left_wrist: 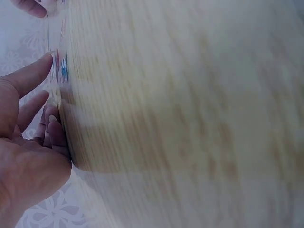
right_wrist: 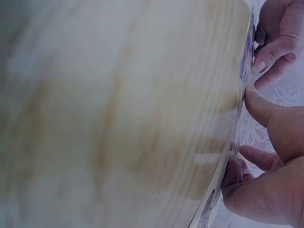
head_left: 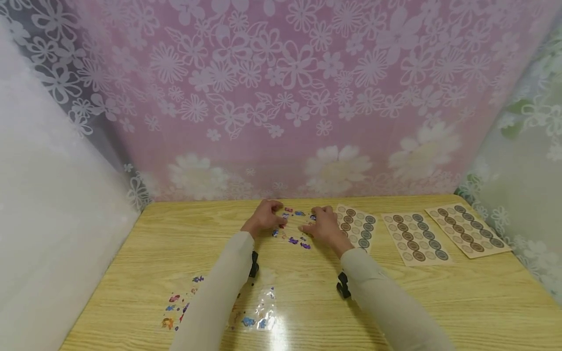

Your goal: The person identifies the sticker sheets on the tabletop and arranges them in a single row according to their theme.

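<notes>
A clear sheet of small colourful stickers lies at the back middle of the table, between both hands. My left hand is at its left side, thumb and forefinger spread apart and touching the sheet. In the left wrist view, the left thumb reaches onto the stickers while the other fingers bend by the table surface. From the opposite side my right hand touches the sheet, its thumb apart from the forefinger. The right hand's lower fingers curl beside a printed card's edge in the right wrist view.
Three beige cards with rows of round printed coins lie to the right: a near card, a middle card and a far card. Another clear sticker sheet lies at front left, partly under the left sleeve. Flowered curtain borders the table's back.
</notes>
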{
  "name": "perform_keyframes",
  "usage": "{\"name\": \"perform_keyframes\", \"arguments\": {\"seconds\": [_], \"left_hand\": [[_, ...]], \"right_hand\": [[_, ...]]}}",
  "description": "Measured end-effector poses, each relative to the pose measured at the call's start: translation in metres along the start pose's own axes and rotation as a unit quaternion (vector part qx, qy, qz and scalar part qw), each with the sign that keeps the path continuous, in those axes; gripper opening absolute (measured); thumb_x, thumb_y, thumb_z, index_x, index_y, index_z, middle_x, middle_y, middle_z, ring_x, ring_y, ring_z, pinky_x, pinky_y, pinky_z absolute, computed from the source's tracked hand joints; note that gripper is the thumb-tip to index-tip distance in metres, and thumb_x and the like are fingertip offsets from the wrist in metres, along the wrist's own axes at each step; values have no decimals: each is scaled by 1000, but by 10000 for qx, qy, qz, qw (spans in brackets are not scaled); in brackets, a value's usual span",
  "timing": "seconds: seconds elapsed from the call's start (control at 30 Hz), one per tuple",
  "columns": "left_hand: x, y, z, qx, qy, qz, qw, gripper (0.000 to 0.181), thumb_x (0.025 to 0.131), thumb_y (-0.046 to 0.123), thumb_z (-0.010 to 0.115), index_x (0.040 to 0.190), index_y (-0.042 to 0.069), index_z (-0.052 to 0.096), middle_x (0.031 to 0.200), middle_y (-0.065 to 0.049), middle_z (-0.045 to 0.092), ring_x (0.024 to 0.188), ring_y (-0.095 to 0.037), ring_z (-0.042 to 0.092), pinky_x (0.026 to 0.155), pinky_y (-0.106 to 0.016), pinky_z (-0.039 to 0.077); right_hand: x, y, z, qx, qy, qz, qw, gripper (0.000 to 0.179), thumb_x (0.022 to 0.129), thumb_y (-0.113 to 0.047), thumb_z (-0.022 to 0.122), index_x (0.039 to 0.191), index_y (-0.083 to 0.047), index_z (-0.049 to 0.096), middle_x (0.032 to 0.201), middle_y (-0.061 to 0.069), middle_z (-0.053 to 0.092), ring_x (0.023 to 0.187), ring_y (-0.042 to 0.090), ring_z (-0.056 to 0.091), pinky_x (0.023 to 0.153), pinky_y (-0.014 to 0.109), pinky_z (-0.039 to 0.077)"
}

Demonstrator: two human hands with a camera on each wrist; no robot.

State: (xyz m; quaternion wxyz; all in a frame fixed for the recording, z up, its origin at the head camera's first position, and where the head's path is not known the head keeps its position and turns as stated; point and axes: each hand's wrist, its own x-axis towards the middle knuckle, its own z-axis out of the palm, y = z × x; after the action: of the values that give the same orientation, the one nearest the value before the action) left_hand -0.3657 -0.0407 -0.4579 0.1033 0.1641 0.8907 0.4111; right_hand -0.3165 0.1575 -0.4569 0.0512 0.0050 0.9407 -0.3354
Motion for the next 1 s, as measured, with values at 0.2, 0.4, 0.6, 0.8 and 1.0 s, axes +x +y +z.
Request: {"name": "perform_keyframes", "arguments": {"seconds": [0.2, 0.4, 0.6, 0.8, 1.0], "left_hand": [[4, -2, 2, 131, 20, -245, 9996, 50, 86, 16, 74, 131, 2, 56, 133, -14, 47, 114, -29, 48, 93, -42, 44], [6, -2, 2, 305, 50, -200, 9993, 57, 84, 19, 76, 134, 8, 54, 140, -12, 40, 126, -30, 40, 100, -44, 38], [6, -2, 3, 208, -9, -84, 9997, 71, 83, 16, 77, 145, 16, 42, 139, -9, 46, 131, -29, 38, 103, -47, 34], [7, -2, 4, 67, -47, -84, 9999, 71, 83, 13, 75, 146, 16, 41, 129, -8, 52, 123, -28, 45, 101, -45, 37], [7, -5, 7, -295, -81, -244, 9992, 72, 83, 11, 75, 146, 19, 41, 113, -7, 55, 86, -19, 61, 83, -40, 48]], "right_hand": [[0, 1, 0, 62, 45, 16, 10000, 65, 88, -34, 71, 137, -1, 44, 136, 24, 29, 124, 42, 29, 97, 56, 34], [-2, -2, 0, 2, 16, 63, 10000, 69, 87, -37, 71, 138, -1, 42, 135, 25, 29, 124, 42, 28, 96, 56, 35], [-1, -1, 0, -67, 18, 36, 10000, 68, 88, -37, 70, 138, -2, 42, 136, 24, 29, 125, 42, 28, 97, 56, 34], [0, 1, 1, -33, 23, -51, 10000, 67, 87, -36, 70, 138, -2, 43, 135, 24, 31, 124, 42, 30, 96, 56, 35], [1, 2, 2, -113, 81, -125, 9998, 68, 87, -36, 71, 137, -1, 44, 135, 24, 32, 124, 43, 31, 95, 56, 36]]}}
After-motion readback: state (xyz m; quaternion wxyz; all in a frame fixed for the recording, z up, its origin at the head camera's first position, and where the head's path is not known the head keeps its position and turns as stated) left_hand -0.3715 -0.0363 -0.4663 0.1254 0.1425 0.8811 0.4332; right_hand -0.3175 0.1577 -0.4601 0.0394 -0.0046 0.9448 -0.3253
